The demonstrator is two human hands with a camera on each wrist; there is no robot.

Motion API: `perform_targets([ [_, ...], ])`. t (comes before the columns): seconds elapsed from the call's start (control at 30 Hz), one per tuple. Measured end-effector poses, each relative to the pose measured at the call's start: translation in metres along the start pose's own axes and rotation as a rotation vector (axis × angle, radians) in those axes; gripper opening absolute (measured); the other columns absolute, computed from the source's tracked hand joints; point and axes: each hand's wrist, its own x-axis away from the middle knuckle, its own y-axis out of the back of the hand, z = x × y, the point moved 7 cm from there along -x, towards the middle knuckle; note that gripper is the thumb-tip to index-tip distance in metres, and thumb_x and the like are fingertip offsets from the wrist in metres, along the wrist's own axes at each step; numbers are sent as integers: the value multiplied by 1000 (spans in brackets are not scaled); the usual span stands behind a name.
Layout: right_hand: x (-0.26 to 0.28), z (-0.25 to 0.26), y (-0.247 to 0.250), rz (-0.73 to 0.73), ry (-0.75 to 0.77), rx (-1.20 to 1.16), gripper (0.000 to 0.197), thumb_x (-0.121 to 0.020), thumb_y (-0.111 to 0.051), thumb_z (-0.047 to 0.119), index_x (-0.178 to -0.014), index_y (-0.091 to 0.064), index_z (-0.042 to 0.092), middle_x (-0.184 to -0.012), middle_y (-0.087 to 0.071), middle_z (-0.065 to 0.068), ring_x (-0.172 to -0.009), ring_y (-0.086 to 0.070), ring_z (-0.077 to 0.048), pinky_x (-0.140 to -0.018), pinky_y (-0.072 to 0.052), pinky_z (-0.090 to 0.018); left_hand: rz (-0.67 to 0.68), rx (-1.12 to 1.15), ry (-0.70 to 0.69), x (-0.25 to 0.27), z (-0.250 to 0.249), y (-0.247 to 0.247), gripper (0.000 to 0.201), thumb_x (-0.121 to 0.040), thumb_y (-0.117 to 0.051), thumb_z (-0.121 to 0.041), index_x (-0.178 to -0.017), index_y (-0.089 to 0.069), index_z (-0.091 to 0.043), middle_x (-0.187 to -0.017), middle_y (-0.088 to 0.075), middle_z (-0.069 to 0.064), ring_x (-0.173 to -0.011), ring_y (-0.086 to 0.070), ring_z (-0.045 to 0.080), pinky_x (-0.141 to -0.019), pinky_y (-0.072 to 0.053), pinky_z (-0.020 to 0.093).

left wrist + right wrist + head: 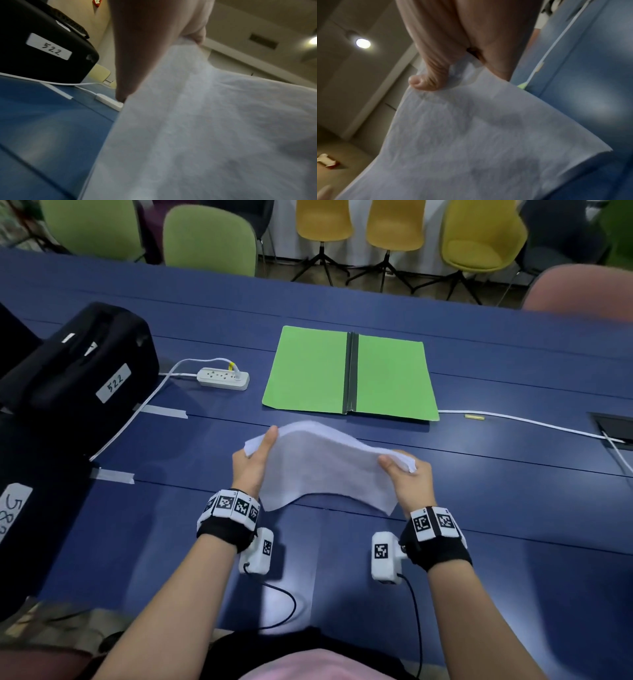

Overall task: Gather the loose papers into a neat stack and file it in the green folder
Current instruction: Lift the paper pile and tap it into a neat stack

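A stack of white papers (pixel 325 463) hangs above the blue table (pixel 513 508), sagging in the middle. My left hand (pixel 255 455) grips its left edge, thumb on top. My right hand (pixel 404 470) pinches its right edge. The green folder (pixel 349 371) lies open and flat on the table just beyond the papers, with a dark spine down its middle. In the left wrist view the papers (pixel 205 128) fill most of the frame under my left hand (pixel 149 44). In the right wrist view my right hand (pixel 453 54) holds the papers (pixel 471 135) with the thumb on top.
A black case labelled 522 (pixel 82 371) stands at the left, with another black case (pixel 20 525) nearer. A white power strip (pixel 222 378) lies left of the folder and a white cable (pixel 531 424) runs right to a table socket (pixel 613 429). Chairs (pixel 212 241) line the far side.
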Motion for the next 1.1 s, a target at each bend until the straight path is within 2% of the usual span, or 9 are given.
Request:
perform_targets([
  [0.07,-2,18,-1,-20,78,-56,22,-84,-66,0,-74,-65,20,-61,-69,17,-58,-60,8,-62,-48,-11,-47,40,-58,1,-12,-3,20,-82,-69,-41,-75,-60,-25,-77,-62,-10,-71,-59,7,-62,-47,21],
  [0.2,-6,15,1,-13,70,-18,14,-82,-71,10,-74,-65,19,-62,-60,8,-51,-49,4,-53,-42,-14,-60,-27,-118,-4,-14,-4,20,-79,-73,-37,-71,-63,-23,-73,-63,-9,-68,-59,8,-67,-49,23],
  [0.4,-10,-11,-21,60,-47,67,14,-83,-70,13,-95,-65,17,-83,-68,4,-69,-64,0,-65,-50,-12,-49,-257,-7,-19,33,12,31,-76,-77,-5,-105,-68,0,-101,-68,11,-90,-61,18,-80,-47,29],
  [0.6,-29,-7,11,102,-8,488,10,-73,-76,24,-73,-67,20,-71,-65,-5,-70,-58,-22,-69,-46,-32,-114,-649,-191,-19,-9,18,21,-75,-76,-22,-89,-74,-7,-88,-71,15,-85,-63,28,-78,-48,31],
  [0.67,-31,3,12,90,33,637,10,-73,-70,29,-83,-67,26,-79,-70,-3,-80,-62,-25,-79,-49,-35,-34,-803,-345,-4,-40,-1,16,-75,-76,-25,-78,-74,-10,-78,-70,16,-77,-59,28,-74,-43,28],
  [0.8,-24,29,-20,190,156,862,14,-80,-68,33,-90,-69,25,-80,-68,-6,-88,-59,-31,-83,-46,-39,158,-957,-592,25,-78,-51,43,-72,-76,-22,-42,-46,-17,-47,-43,10,-69,-50,41,-56,-36,26],
  [0.9,-23,38,-20,236,187,755,25,-83,-60,43,-68,-60,23,-70,-61,-7,-82,-60,-35,-73,-45,-39,213,-913,-581,24,-90,-58,27,-71,-76,-32,-61,-61,-12,-48,-45,-5,-64,-45,28,-57,-36,26],
  [1.0,-28,38,6,209,152,578,41,-75,-53,61,-67,-60,21,-72,-67,-7,-72,-63,-27,-73,-51,-42,259,-945,-501,4,-87,-35,32,-66,-71,-44,-70,-66,-12,-57,-58,1,-65,-48,22,-62,-44,34],
  [1.1,-28,44,23,214,140,352,31,-81,-63,48,-75,-66,18,-71,-70,9,-67,-61,-6,-70,-53,-36,337,-681,-409,-2,-88,-16,6,-76,-74,-25,-73,-70,-22,-67,-73,-4,-63,-61,7,-64,-49,27],
])
